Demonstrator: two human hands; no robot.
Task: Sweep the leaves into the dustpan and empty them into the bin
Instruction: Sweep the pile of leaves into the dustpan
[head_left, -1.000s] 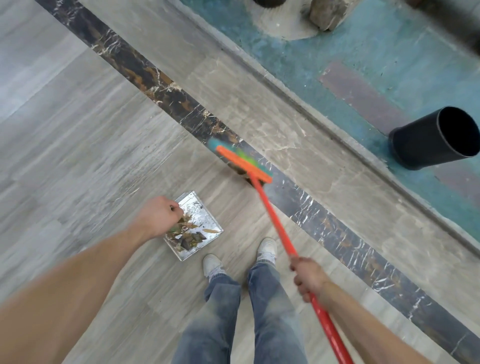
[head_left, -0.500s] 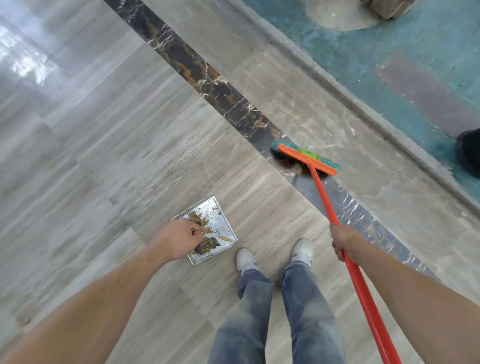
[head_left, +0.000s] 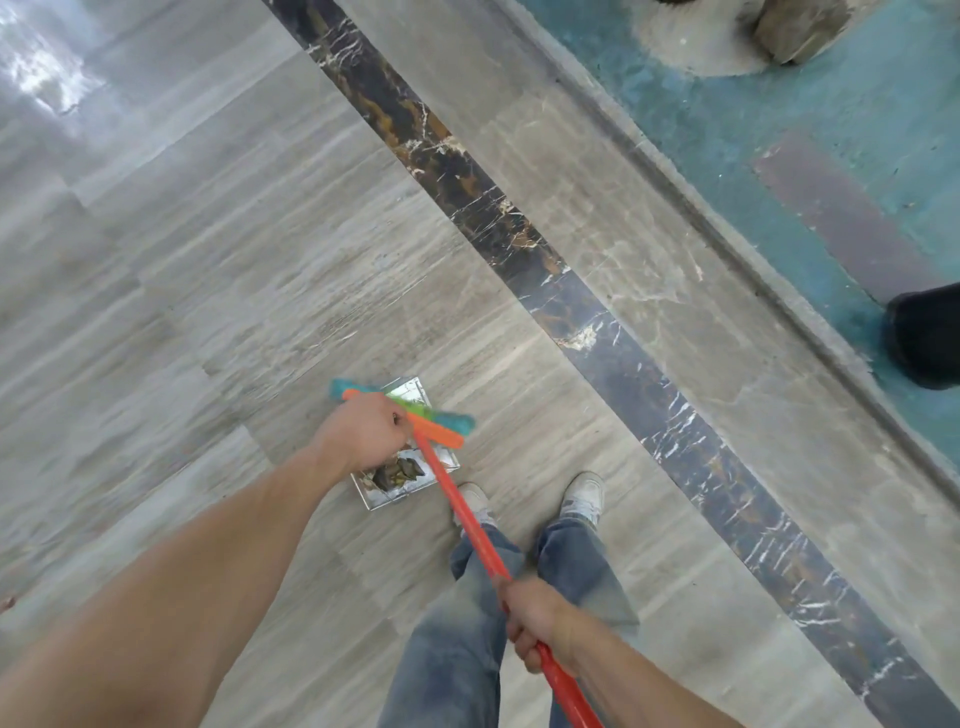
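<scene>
The metal dustpan (head_left: 395, 496) holds brown leaves (head_left: 397, 470). The left hand (head_left: 363, 436), fingers curled, hides its handle; what they grip I cannot tell. The right hand (head_left: 530, 621) wraps the broom (head_left: 410, 415) above the pan; the black bin (head_left: 927, 338) stands well apart.

Shiny metal dustpan (head_left: 395, 493); polished stone floor (head_left: 218, 270)

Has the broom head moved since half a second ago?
Yes. The broom head has swung from the dark marble strip across to the dustpan and now lies over it, beside the left hand.
</scene>
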